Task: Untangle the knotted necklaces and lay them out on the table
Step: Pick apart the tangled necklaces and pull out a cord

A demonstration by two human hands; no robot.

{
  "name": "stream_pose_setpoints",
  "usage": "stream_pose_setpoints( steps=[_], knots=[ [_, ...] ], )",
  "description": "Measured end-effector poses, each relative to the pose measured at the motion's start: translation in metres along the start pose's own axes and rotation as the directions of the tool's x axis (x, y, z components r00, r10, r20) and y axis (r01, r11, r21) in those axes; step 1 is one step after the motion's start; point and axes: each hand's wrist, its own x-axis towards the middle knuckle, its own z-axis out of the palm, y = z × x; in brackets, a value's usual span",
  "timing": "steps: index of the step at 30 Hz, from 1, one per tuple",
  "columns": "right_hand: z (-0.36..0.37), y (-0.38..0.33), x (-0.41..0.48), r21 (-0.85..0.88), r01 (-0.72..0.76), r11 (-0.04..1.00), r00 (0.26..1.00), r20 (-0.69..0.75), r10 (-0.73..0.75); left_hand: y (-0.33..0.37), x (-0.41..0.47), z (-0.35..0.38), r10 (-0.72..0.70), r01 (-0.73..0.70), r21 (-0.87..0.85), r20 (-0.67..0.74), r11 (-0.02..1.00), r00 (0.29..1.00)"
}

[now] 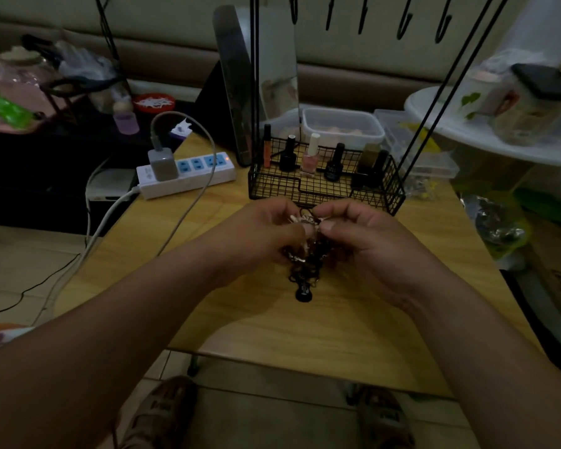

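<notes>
Dark necklaces (306,267) dangling, left hand (259,234), right hand (370,238) pinching

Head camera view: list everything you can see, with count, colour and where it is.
necklace tangle: one, dark with silvery bits, held over the table between both hands
table: one, light wood, centre
wire basket: one, black, behind the hands
polish bottles: about six, black, pink, orange, in the basket
power strip: one, white, table's far left
mirror: one, silvery, behind the basket
left hand: one, pinches the tangle
right hand: one, pinches the tangle
</notes>
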Motion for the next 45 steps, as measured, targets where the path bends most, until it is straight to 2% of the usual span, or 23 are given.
stream_pose_setpoints(
  steps=[5, 9, 12, 17, 20, 24, 27, 31, 35, 38, 40, 43, 45],
  knots=[
    [-0.001, 0.000, 0.000, 0.075, -0.040, 0.996, 0.998, -0.049, 0.043, 0.001, 0.000, -0.002, 0.007, -0.003, -0.057, 0.066, 0.998, 0.998],
    [0.000, -0.001, -0.001, 0.174, -0.082, 0.981, 0.994, -0.051, 0.092, 0.005, -0.002, 0.000, 0.024, -0.024, 0.004, 0.076, 1.000, 0.997],
    [-0.002, 0.000, -0.001, 0.107, -0.123, 0.987, 0.992, -0.009, 0.125, 0.004, -0.001, 0.000, -0.007, 0.008, -0.018, 0.031, 1.000, 1.000],
    [-0.009, 0.005, 0.000, -0.092, -0.136, 0.986, 0.988, 0.067, 0.143, 0.005, 0.000, -0.003, -0.058, 0.056, -0.310, 0.001, 0.949, 0.998],
    [-0.010, 0.008, 0.004, -0.158, -0.112, 0.981, 0.993, 0.010, 0.115, 0.004, 0.000, -0.007, -0.081, 0.081, -0.345, 0.016, 0.935, 0.997],
    [-0.005, 0.007, 0.007, 0.048, -0.136, 0.989, 0.984, -0.107, 0.141, 0.003, 0.002, -0.007, -0.101, 0.100, -0.316, 0.013, 0.944, 0.995],
    [-0.004, 0.003, 0.004, 0.099, -0.131, 0.986, 0.991, -0.025, 0.134, 0.004, 0.002, -0.004, -0.097, 0.110, -0.265, 0.063, 0.958, 0.993],
    [-0.005, 0.004, 0.001, 0.024, -0.079, 0.997, 0.997, -0.016, 0.079, 0.004, 0.000, -0.002, -0.103, 0.115, -0.200, 0.070, 0.973, 0.992],
    [-0.012, 0.005, 0.003, -0.051, -0.057, 0.997, 0.998, -0.010, 0.057, 0.004, 0.001, -0.008, -0.111, 0.111, -0.274, 0.019, 0.955, 0.994],
    [-0.013, 0.007, 0.003, -0.171, -0.059, 0.984, 0.998, 0.008, 0.061, 0.004, 0.001, -0.009, -0.084, 0.084, -0.315, 0.016, 0.945, 0.996],
    [-0.011, 0.008, 0.003, -0.206, -0.055, 0.977, 0.998, -0.003, 0.056, 0.005, 0.000, -0.007, -0.072, 0.078, -0.241, 0.032, 0.967, 0.997],
    [-0.009, 0.006, 0.002, -0.191, -0.047, 0.981, 0.999, -0.007, 0.046, 0.005, -0.001, -0.005, -0.050, 0.051, -0.017, 0.050, 0.999, 0.998],
    [-0.009, 0.004, 0.002, -0.184, -0.033, 0.982, 0.999, 0.001, 0.034, 0.005, -0.001, -0.003, -0.034, 0.032, 0.041, 0.051, 0.999, 0.998]
  ],
)
